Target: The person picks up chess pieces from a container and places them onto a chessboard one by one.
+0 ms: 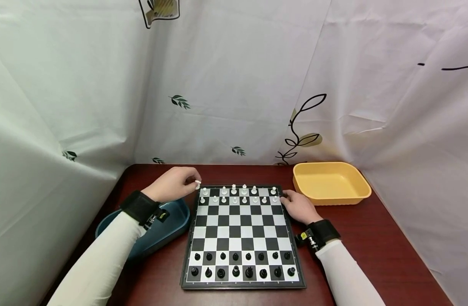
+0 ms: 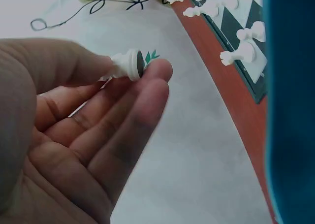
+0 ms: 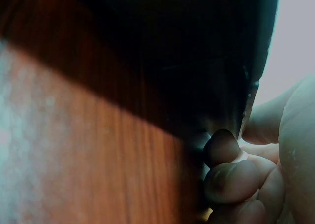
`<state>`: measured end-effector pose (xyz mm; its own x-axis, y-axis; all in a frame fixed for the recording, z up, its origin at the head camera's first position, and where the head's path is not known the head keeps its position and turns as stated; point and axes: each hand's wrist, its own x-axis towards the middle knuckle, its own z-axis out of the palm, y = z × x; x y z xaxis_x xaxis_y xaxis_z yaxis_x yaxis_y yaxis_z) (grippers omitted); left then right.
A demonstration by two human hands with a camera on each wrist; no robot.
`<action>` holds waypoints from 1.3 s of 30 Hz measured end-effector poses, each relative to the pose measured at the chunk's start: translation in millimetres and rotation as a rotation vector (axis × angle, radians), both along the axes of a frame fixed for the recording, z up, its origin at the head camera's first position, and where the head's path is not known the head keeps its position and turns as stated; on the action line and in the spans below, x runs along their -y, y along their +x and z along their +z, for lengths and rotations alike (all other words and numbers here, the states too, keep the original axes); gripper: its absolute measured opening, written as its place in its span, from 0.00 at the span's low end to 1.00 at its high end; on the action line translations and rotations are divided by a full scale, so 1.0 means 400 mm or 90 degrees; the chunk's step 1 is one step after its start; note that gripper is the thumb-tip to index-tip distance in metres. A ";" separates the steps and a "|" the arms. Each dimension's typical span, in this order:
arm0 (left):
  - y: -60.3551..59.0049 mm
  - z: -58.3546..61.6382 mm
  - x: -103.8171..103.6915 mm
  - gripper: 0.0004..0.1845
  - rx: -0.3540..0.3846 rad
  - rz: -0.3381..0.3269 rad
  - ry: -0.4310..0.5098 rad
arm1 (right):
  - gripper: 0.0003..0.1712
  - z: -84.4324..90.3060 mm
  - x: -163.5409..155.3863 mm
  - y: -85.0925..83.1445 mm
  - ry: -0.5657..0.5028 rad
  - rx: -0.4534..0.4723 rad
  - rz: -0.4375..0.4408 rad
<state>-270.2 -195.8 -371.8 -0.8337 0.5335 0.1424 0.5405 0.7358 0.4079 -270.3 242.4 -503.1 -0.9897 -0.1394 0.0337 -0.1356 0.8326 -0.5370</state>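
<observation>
Up at the far left corner of the chessboard point(image 1: 240, 231), my left hand point(image 1: 176, 182) pinches a small white chess piece point(image 2: 129, 65) between thumb and fingertips. Its round, dark-bottomed base points outward in the left wrist view; the upper part is hidden by the thumb. On the board's right side, near the far corner, my right hand point(image 1: 300, 207) holds the edge, with thumb above and curled fingers point(image 3: 231, 179) against the side. White chess pieces point(image 1: 234, 189) stand in two rows at the far end, with gaps in the back row. Black chess pieces point(image 1: 235, 271) fill two near rows.
A blue tray point(image 1: 172, 221) sits left of the board, partly under my left forearm. The yellow tray point(image 1: 333, 199) stands at the back right, beyond my right hand. Behind the dark red table point(image 1: 375, 242) hangs a white patterned cloth point(image 1: 234, 85).
</observation>
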 end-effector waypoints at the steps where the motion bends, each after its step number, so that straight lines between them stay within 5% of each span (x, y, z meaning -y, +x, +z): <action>1: -0.006 0.004 -0.013 0.06 0.000 -0.005 -0.009 | 0.27 -0.001 -0.001 -0.001 0.001 0.000 0.000; 14: -0.079 0.028 -0.200 0.09 -0.087 -0.121 -0.113 | 0.27 0.005 0.002 0.000 0.001 -0.006 0.002; 31: -0.116 -0.018 -0.406 0.12 -0.166 -0.200 -0.189 | 0.26 0.006 0.003 0.003 -0.004 0.005 -0.006; 39: -0.137 -0.070 -0.476 0.12 -0.200 -0.210 -0.250 | 0.26 0.006 0.003 0.003 -0.006 0.004 -0.005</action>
<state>-325.1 -5.3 -399.6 -0.5647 0.8199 0.0946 0.8170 0.5715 -0.0765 -269.2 241.1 -500.8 -0.9910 -0.1308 0.0284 -0.1251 0.8287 -0.5455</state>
